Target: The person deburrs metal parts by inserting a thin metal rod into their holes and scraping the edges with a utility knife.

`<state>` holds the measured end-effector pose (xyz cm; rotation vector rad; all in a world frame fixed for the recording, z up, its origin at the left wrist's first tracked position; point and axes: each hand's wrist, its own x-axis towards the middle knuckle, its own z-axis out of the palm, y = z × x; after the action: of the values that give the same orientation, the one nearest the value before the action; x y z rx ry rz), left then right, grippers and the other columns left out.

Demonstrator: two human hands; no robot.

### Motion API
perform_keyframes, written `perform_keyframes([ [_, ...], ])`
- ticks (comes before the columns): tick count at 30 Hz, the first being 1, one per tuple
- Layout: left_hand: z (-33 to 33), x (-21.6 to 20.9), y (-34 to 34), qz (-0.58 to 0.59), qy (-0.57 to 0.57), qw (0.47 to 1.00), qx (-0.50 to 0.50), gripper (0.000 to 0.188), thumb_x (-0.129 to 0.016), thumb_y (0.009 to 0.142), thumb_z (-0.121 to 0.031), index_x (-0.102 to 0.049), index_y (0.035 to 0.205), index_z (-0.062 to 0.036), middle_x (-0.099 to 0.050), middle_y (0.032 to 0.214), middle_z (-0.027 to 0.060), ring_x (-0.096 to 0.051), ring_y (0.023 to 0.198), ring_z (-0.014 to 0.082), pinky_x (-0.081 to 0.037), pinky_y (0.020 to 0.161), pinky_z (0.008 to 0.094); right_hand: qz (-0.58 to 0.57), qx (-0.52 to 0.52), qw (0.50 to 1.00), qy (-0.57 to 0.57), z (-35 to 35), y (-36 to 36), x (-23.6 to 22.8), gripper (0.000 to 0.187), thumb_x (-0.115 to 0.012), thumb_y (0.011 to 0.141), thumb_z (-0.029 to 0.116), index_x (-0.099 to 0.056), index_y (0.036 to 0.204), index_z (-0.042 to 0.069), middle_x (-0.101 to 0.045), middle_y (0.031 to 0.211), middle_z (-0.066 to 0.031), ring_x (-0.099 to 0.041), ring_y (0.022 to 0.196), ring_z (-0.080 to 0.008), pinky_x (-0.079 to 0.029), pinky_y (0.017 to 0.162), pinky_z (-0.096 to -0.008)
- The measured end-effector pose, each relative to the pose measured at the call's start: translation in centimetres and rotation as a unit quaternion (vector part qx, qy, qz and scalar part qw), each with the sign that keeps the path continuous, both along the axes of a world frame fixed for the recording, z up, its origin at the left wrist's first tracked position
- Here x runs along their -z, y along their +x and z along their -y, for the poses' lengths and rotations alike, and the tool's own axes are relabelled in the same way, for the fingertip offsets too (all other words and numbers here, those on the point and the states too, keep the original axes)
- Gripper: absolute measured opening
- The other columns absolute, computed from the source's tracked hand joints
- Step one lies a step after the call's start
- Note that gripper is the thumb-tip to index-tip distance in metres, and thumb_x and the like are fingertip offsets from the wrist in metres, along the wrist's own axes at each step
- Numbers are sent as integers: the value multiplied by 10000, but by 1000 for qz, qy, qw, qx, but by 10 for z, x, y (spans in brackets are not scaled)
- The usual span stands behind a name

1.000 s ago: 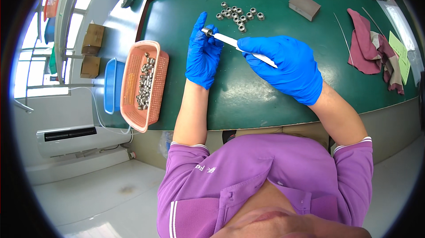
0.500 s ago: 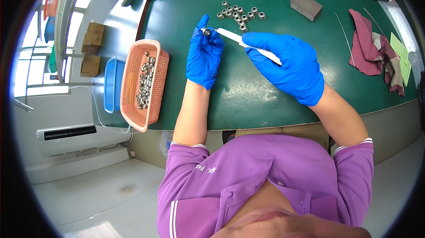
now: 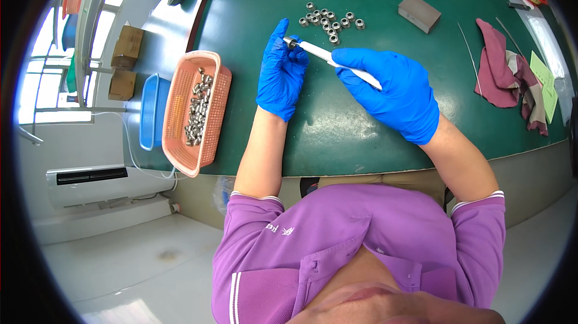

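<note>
My left hand (image 3: 279,80), in a blue glove, pinches a small round metal fitting (image 3: 291,43) between thumb and fingers, its dark end toward me. A slim white-handled tool (image 3: 318,52) is gripped in my gloved right hand (image 3: 397,92). The tool's thin tip meets the fitting or lies right at its opening; the exact contact is too small to tell. Just beyond my hands, several loose metal fittings (image 3: 326,21) lie grouped on the green table (image 3: 337,137).
At the left, a pink plastic basket (image 3: 212,143) holds many metal fittings, beside a blue basket (image 3: 149,113). A grey-brown block (image 3: 419,13) lies at the far right. Further right are a maroon cloth (image 3: 497,74), a thin rod (image 3: 468,53) and green paper (image 3: 545,83).
The fitting has turned a little in my left hand, and that hand has shifted slightly right. The white tool's tip has followed it, now at a slightly different angle.
</note>
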<state>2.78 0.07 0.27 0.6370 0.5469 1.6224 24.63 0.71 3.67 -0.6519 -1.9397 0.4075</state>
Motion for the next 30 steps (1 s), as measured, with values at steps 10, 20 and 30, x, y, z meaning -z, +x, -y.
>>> perform_keyframes([
  [10,3,-8,-1,150,-8,989,3,401,-496,931,-78,-399,1312,4,-563,1149,98,-562,1066,182,-488,942,282,-260,-117,869,-405,-8,3,-12,171,-626,867,143,-642,1011,54,-647,933,-23,-580,849,-86,-469,735,-232],
  [20,1,-7,-3,203,10,979,19,396,-417,938,-1,-359,1327,44,-504,1248,169,-531,1131,224,-440,1016,317,-248,-109,881,-388,-8,0,-9,172,-631,867,132,-646,1023,62,-620,893,9,-519,751,-33,-432,638,-181],
  [30,1,-2,-3,173,38,984,-10,388,-443,935,-13,-380,1316,28,-560,1121,136,-562,1073,205,-451,1006,297,-261,-98,871,-405,-9,2,-11,186,-632,869,148,-638,1037,65,-594,856,29,-479,682,-20,-401,580,-175],
])
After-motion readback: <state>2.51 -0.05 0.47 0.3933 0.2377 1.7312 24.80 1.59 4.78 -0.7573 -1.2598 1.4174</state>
